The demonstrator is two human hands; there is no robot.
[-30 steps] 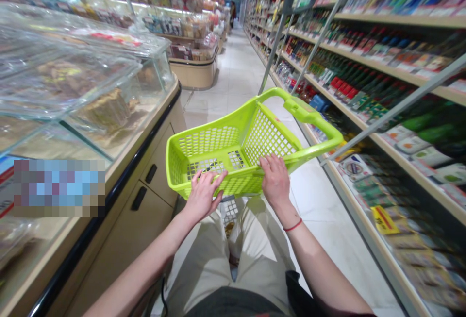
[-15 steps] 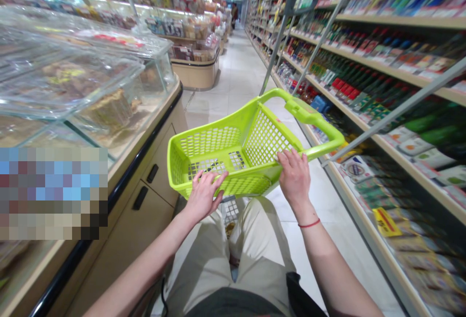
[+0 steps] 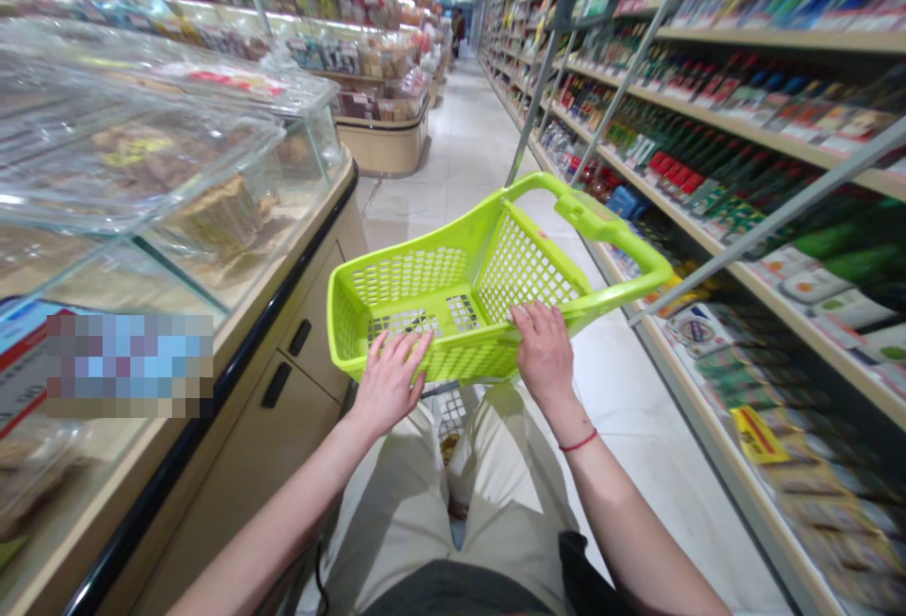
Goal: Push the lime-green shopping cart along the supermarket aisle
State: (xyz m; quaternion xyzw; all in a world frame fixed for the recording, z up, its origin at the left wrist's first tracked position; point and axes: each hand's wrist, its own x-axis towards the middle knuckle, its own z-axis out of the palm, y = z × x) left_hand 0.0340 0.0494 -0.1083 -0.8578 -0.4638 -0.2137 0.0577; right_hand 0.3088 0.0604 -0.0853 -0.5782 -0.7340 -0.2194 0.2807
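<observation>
A lime-green plastic mesh shopping basket point(image 3: 411, 276) hangs in front of me, tilted, with a metal-framed wheeled base below it partly hidden. My left hand point(image 3: 389, 385) curls over its near rim, fingers reaching inside. My right hand point(image 3: 544, 357) grips the rim at the near right corner. A green handle grip point(image 3: 591, 217) sits on the basket's far right edge, away from both hands. Grey metal rods point(image 3: 542, 97) rise from the basket's far end. My beige trousers show below the basket.
On the left runs a glass-topped display counter point(image 3: 176, 125) with loose food under its lids and cabinet doors below. Packaged goods fill long shelves point(image 3: 743, 107) on the right. A tiled aisle point(image 3: 467, 135) runs ahead between them, with a person point(image 3: 458, 31) far down it.
My right hand slid right along the rim, then back left toward my left hand. The basket and my left hand have hardly moved.
</observation>
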